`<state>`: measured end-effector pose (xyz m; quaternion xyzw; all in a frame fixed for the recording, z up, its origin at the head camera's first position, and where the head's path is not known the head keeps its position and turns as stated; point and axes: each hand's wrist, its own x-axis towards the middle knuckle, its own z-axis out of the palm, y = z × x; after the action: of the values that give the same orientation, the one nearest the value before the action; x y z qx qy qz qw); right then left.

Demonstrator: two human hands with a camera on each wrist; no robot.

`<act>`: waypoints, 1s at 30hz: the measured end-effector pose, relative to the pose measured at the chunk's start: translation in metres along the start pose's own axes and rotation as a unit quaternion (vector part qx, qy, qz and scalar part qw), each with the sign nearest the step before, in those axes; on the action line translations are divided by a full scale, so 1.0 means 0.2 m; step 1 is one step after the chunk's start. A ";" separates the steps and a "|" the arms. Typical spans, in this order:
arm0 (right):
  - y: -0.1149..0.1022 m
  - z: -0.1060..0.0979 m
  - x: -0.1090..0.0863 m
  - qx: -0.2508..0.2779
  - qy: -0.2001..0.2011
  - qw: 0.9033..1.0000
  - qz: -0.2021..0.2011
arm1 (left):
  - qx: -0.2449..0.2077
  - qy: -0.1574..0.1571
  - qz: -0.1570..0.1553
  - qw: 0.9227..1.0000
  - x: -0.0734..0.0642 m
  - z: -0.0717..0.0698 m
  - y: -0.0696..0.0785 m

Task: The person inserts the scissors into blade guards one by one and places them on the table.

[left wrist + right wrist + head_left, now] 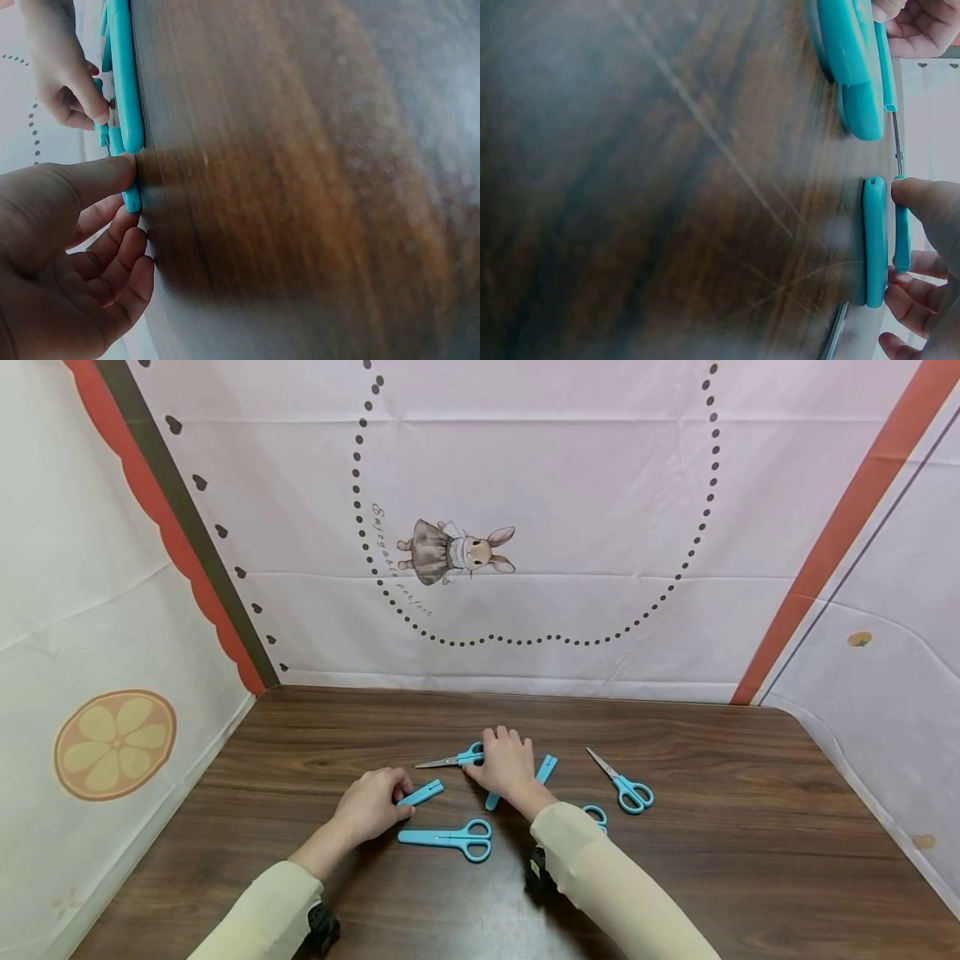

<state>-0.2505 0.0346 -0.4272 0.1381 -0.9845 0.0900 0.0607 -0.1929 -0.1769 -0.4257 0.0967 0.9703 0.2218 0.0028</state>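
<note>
In the head view my left hand [371,807] pinches a light blue scissors sheath [424,792] between thumb and fingers, its slotted end facing right. My right hand [507,765] grips the blue handles of a pair of scissors [467,758], whose bare blade points left, above that sheath. Blade and sheath are apart. Nearer me lies a sheathed pair of scissors [450,837]. A second sheath [547,768] lies partly hidden under my right hand; the right wrist view shows this sheath [875,244] beside the gripped handle [902,240].
To the right, unsheathed scissors [632,794] rest on the brown wooden table [720,827], blade pointing up and left. Another blue scissors handle [596,815] shows behind my right sleeve. Printed white cloth [585,527] hangs along the table's back and sides.
</note>
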 end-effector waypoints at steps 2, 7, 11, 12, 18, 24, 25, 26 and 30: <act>0.01 0.00 0.00 0.000 0.001 1.000 0.001 | 0.003 -0.001 -0.001 1.000 0.00 0.00 0.00; 0.02 0.01 0.00 0.004 0.016 1.000 0.003 | 0.007 -0.005 -0.006 1.000 0.00 0.00 0.01; 0.02 0.02 0.00 0.010 0.024 1.000 0.005 | 0.007 -0.007 -0.002 1.000 0.00 0.00 0.00; 0.03 0.02 0.00 0.012 0.024 1.000 0.005 | 0.006 -0.008 -0.002 1.000 0.00 0.00 0.00; 0.03 0.02 0.00 0.021 0.022 1.000 0.007 | -0.004 -0.018 -0.002 1.000 0.00 -0.01 -0.01; 0.04 0.02 0.00 0.032 0.026 0.999 0.008 | 0.001 -0.021 0.001 1.000 0.00 -0.02 -0.01; 0.04 0.02 0.00 0.033 0.027 0.999 0.007 | 0.002 -0.022 0.002 1.000 0.00 -0.02 -0.01; 0.04 0.02 0.00 0.034 0.031 0.999 0.005 | 0.002 -0.023 0.002 1.000 0.00 -0.02 -0.01; 0.05 0.02 -0.01 0.035 0.047 0.998 -0.001 | 0.003 -0.021 0.007 1.000 0.00 -0.02 -0.02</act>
<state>-0.2520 0.0429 -0.4319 0.1366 -0.9766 0.1310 0.1019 -0.1940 -0.1819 -0.4238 0.1086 0.9699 0.2169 0.0214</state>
